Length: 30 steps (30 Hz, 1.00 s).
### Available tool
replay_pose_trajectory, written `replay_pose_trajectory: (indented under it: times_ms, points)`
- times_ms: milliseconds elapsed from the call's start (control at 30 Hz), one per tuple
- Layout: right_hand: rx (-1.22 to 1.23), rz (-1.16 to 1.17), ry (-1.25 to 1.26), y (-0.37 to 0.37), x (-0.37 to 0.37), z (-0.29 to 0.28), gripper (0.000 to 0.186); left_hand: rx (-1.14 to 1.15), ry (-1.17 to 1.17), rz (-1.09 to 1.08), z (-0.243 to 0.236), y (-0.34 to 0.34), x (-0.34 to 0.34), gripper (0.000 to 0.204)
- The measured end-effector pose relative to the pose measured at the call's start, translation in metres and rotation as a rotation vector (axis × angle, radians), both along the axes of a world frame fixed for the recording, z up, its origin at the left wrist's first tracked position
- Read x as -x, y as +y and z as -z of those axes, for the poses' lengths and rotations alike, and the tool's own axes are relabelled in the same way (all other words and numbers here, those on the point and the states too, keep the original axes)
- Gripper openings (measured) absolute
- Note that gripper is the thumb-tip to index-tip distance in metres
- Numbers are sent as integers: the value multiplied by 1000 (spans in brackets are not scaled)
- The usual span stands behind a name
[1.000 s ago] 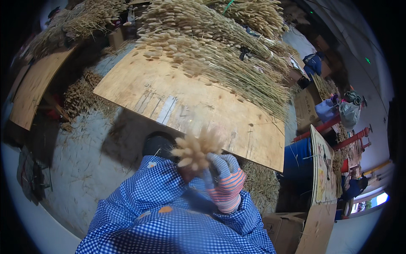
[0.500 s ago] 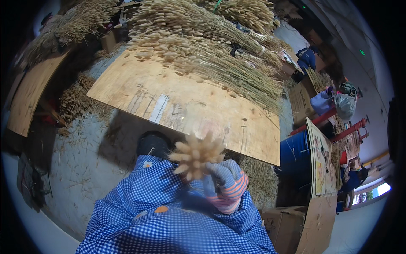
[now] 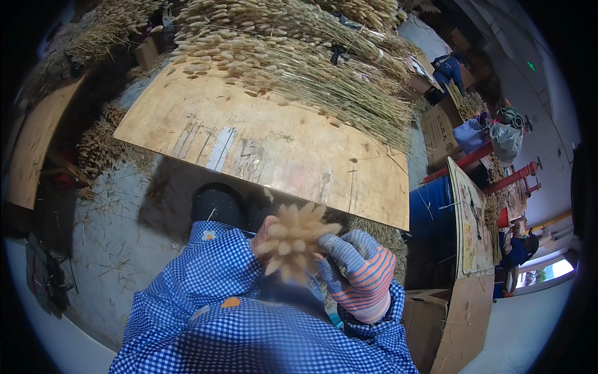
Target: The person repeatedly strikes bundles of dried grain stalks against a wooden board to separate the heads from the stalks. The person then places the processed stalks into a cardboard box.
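Note:
A round bunch of bunny-tail grass (image 3: 291, 242), its fluffy beige heads turned up toward me, is held in front of my body, just off the table's near edge. My left hand (image 3: 263, 239) grips it from the left; the heads cover most of its fingers and the stems below. In a grey glove with orange stripes, my right hand (image 3: 360, 274) bends its fingers in at the bunch's right side. Its index finger and thumb pinch at a head on the rim there.
The wooden table (image 3: 274, 134) carries a thick layer of long-stemmed bunny-tail grass (image 3: 299, 75) along its far side. At right stand a blue barrel (image 3: 430, 204), cardboard boxes (image 3: 443, 131) and red metal bars (image 3: 507, 182). Two people in blue work farther off. Loose straw litters the floor at left.
My left hand has come into sight at the bunch's left side. The right hand has shifted right, showing more of its glove. The bunch has moved slightly right and turned a little.

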State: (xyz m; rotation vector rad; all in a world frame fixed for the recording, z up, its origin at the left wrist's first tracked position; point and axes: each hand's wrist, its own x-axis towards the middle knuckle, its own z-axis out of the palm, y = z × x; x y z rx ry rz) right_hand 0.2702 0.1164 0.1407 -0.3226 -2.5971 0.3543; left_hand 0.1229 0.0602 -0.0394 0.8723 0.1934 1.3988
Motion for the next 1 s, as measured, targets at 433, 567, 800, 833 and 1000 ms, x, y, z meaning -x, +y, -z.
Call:
replay_pose_trajectory:
  times_ms: [433,567,800,833,1000]
  points:
    - [34,-67,-27,-2,-6,2,28,-14,176,69,-19,-1,15,59]
    - [91,-149,-38,2,-11,-7,27,71,285,-124,-30,-2,-2,52]
    - [3,-98,-101,26,-7,-31,27,-13,280,-217,-26,-3,-6,42]
    - [24,-138,-114,29,-5,-33,29,30,164,-166,-27,-5,-8,40]
    - [42,-267,-282,35,4,-31,31,32,420,-401,-27,-5,-13,26]
